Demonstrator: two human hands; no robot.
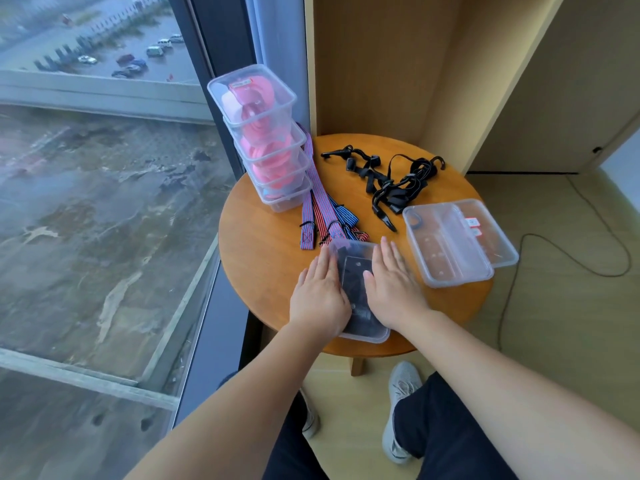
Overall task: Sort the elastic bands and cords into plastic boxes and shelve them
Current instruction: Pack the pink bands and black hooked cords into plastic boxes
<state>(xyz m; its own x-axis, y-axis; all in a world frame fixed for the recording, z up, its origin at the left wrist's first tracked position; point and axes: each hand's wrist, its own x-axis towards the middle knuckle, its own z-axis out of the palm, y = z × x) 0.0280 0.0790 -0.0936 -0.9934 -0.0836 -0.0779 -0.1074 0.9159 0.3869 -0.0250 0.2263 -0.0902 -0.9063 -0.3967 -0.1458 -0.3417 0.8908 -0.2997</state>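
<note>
Seen from the head camera, a round wooden table (270, 258) stands between a tall window (104, 168) and an open wooden shelf unit (381, 64). At the near edge of the table lies a clear lidded box (355, 268) with dark contents showing through the plastic. Both hands rest flat on its lid. The left hand (320, 296) covers the left side and the right hand (393, 285) the right side; each has its fingers straight and close together, palm down, gripping nothing. A strip of lid shows between them. At the far left of the table, close to the glass, rises a leaning stack (266, 140) of clear lidded boxes holding pink bands. Just beside the stack, striped cords (322, 206) in red and blue lie side by side, running toward the person, their metal-hooked ends reaching the far edge of the box under the hands. Farther back, toward the shelf unit, a tangle of black cords (391, 181) with black hooks lies loose on the wood. On the right side of the table sit two more clear plastic pieces (453, 244), one overlapping the other; which is box and which is lid cannot be told. A small dark ring lies at their far left corner. A thin black cable (588, 237) trails over the floor to the right. Below the table edge, grey shoes (401, 410) and dark trousers are visible.
</note>
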